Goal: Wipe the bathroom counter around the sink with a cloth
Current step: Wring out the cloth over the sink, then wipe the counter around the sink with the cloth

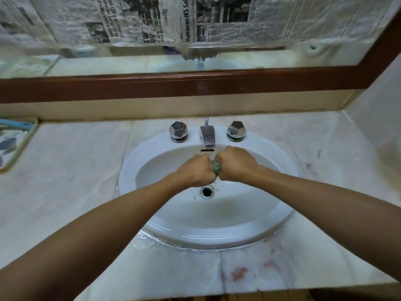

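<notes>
Both bare arms reach forward from the lower corners of the view and converge at the middle. The left forearm (pixel 97 224) rises from the lower left and the right forearm (pixel 314 192) comes in from the right edge, both nearly straight. The left hand (pixel 196 170) and right hand (pixel 235 164) are each curled into a tight fist, backs upward, knuckles facing each other and almost touching. Each fist grips one end of a green cloth (pixel 216 168), of which only a short bunched piece shows between them.
</notes>
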`<state>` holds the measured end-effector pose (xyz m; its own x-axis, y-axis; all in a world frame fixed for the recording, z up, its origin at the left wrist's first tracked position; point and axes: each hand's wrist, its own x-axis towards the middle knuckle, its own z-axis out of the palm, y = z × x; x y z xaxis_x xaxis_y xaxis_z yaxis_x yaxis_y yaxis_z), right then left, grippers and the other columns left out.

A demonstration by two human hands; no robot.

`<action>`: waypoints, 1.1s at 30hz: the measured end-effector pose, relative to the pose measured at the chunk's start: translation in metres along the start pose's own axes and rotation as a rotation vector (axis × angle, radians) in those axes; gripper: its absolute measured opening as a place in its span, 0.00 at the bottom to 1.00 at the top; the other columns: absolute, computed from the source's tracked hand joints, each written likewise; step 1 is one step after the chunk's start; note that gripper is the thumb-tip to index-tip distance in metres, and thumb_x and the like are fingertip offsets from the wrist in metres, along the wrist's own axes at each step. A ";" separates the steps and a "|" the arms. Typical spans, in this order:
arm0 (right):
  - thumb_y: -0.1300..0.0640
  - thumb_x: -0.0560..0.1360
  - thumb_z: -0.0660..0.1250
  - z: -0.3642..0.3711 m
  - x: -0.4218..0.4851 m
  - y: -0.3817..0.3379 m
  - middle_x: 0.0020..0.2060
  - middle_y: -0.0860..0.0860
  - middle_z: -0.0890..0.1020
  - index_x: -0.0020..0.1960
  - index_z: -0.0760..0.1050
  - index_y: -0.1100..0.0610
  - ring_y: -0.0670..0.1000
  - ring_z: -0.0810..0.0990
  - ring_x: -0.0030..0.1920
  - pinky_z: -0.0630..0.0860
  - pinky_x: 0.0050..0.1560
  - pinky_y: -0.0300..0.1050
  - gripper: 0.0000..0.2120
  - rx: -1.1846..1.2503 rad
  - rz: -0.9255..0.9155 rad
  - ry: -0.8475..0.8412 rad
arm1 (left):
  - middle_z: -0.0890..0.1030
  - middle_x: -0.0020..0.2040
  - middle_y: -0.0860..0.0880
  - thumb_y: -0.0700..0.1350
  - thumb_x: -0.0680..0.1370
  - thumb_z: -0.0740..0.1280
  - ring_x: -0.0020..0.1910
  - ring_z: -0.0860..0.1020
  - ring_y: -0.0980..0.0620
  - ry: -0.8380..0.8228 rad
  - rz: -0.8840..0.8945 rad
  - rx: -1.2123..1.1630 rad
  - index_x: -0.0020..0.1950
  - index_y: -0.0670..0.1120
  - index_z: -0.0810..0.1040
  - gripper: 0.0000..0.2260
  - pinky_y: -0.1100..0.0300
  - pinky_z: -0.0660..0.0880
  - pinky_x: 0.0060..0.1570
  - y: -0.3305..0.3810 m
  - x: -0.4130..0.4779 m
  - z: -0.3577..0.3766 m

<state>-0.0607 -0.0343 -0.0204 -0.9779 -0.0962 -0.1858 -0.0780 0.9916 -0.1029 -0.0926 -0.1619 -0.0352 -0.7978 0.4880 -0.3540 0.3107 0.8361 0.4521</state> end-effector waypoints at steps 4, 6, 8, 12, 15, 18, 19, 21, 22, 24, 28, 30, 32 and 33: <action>0.55 0.63 0.72 0.015 0.003 0.010 0.32 0.57 0.78 0.38 0.76 0.58 0.60 0.77 0.33 0.62 0.33 0.44 0.09 -0.109 -0.218 0.215 | 0.63 0.23 0.47 0.35 0.70 0.68 0.21 0.59 0.51 -0.220 -0.153 -0.595 0.28 0.44 0.66 0.14 0.62 0.56 0.26 0.000 -0.007 0.009; 0.56 0.53 0.77 0.020 0.005 0.014 0.24 0.55 0.77 0.30 0.72 0.58 0.59 0.75 0.22 0.60 0.27 0.41 0.14 -0.168 -0.305 0.293 | 0.61 0.22 0.47 0.34 0.71 0.66 0.20 0.57 0.52 -0.298 -0.181 -0.810 0.28 0.46 0.62 0.17 0.63 0.55 0.25 0.001 -0.012 0.016; 0.57 0.47 0.78 0.017 0.005 0.019 0.20 0.52 0.74 0.27 0.69 0.57 0.57 0.70 0.17 0.58 0.24 0.37 0.18 -0.186 -0.319 0.275 | 0.60 0.21 0.49 0.34 0.71 0.65 0.20 0.56 0.53 -0.336 -0.192 -0.946 0.29 0.47 0.61 0.17 0.62 0.54 0.26 0.003 -0.016 0.022; 0.55 0.47 0.78 0.017 -0.003 0.024 0.21 0.51 0.74 0.28 0.69 0.56 0.56 0.71 0.18 0.57 0.23 0.36 0.18 -0.213 -0.355 0.274 | 0.61 0.22 0.49 0.35 0.71 0.65 0.20 0.57 0.53 -0.367 -0.158 -1.015 0.30 0.47 0.62 0.16 0.61 0.54 0.26 0.007 -0.025 0.027; 0.59 0.55 0.75 0.020 -0.026 0.020 0.26 0.52 0.77 0.33 0.73 0.56 0.57 0.73 0.24 0.60 0.24 0.39 0.12 -0.177 -0.304 0.208 | 0.68 0.25 0.47 0.39 0.71 0.69 0.21 0.64 0.51 -0.279 -0.080 -0.720 0.32 0.44 0.69 0.11 0.61 0.61 0.25 0.006 -0.036 0.034; 0.55 0.68 0.69 0.033 -0.064 0.016 0.39 0.55 0.78 0.42 0.75 0.53 0.59 0.77 0.40 0.65 0.34 0.43 0.05 0.018 -0.078 -0.105 | 0.78 0.36 0.46 0.47 0.71 0.68 0.33 0.75 0.49 -0.164 0.153 -0.149 0.40 0.46 0.75 0.06 0.60 0.68 0.30 -0.003 -0.047 0.053; 0.51 0.68 0.72 0.040 -0.077 0.016 0.39 0.54 0.78 0.41 0.74 0.52 0.57 0.78 0.41 0.67 0.36 0.44 0.08 0.141 -0.005 -0.187 | 0.80 0.40 0.46 0.49 0.72 0.67 0.37 0.77 0.47 -0.143 0.249 0.004 0.44 0.47 0.75 0.07 0.59 0.67 0.32 -0.006 -0.050 0.061; 0.45 0.64 0.77 0.049 -0.100 0.021 0.37 0.51 0.78 0.38 0.71 0.51 0.53 0.77 0.40 0.69 0.37 0.45 0.17 0.373 0.116 -0.291 | 0.80 0.46 0.47 0.53 0.72 0.64 0.43 0.78 0.45 -0.094 0.399 0.156 0.48 0.49 0.72 0.09 0.58 0.65 0.35 -0.008 -0.053 0.076; 0.44 0.63 0.78 0.050 -0.111 0.024 0.36 0.50 0.77 0.37 0.70 0.51 0.51 0.76 0.38 0.69 0.37 0.45 0.18 0.485 0.162 -0.326 | 0.80 0.47 0.48 0.54 0.72 0.64 0.44 0.78 0.46 -0.062 0.460 0.171 0.48 0.50 0.71 0.10 0.57 0.65 0.36 -0.006 -0.053 0.082; 0.44 0.64 0.77 0.048 -0.134 0.031 0.34 0.49 0.76 0.37 0.71 0.51 0.48 0.73 0.34 0.68 0.35 0.43 0.17 0.704 0.248 -0.356 | 0.79 0.46 0.49 0.55 0.71 0.63 0.44 0.77 0.46 -0.012 0.582 0.142 0.47 0.50 0.71 0.11 0.56 0.64 0.38 0.000 -0.051 0.097; 0.37 0.68 0.71 0.055 -0.174 0.046 0.29 0.47 0.74 0.41 0.73 0.55 0.44 0.70 0.28 0.67 0.30 0.39 0.20 1.001 0.421 -0.207 | 0.76 0.52 0.53 0.60 0.70 0.60 0.49 0.75 0.50 0.088 0.688 0.102 0.58 0.54 0.74 0.19 0.54 0.69 0.46 0.022 -0.043 0.123; 0.36 0.70 0.67 0.062 -0.189 0.061 0.30 0.46 0.74 0.40 0.74 0.57 0.43 0.71 0.29 0.67 0.31 0.39 0.23 0.985 0.513 -0.026 | 0.72 0.61 0.55 0.59 0.71 0.62 0.55 0.73 0.53 0.116 0.635 0.022 0.66 0.60 0.70 0.24 0.55 0.69 0.52 0.034 -0.038 0.132; 0.40 0.76 0.64 0.063 -0.202 0.084 0.29 0.49 0.74 0.38 0.74 0.58 0.43 0.72 0.26 0.68 0.29 0.39 0.21 1.042 0.613 0.104 | 0.68 0.67 0.56 0.56 0.72 0.63 0.63 0.69 0.54 0.127 0.564 -0.070 0.73 0.61 0.63 0.28 0.55 0.69 0.59 0.044 -0.028 0.138; 0.44 0.78 0.63 0.063 -0.208 0.101 0.28 0.50 0.74 0.37 0.73 0.58 0.44 0.71 0.25 0.68 0.27 0.39 0.19 1.064 0.675 0.153 | 0.66 0.69 0.56 0.54 0.72 0.64 0.66 0.67 0.54 0.120 0.524 -0.114 0.74 0.61 0.61 0.30 0.56 0.68 0.62 0.050 -0.022 0.141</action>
<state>0.1472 0.0809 -0.0536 -0.7803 0.4805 -0.4002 0.5671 0.2738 -0.7768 0.0132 -0.0953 -0.1203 -0.6063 0.7945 0.0353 0.6299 0.4527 0.6311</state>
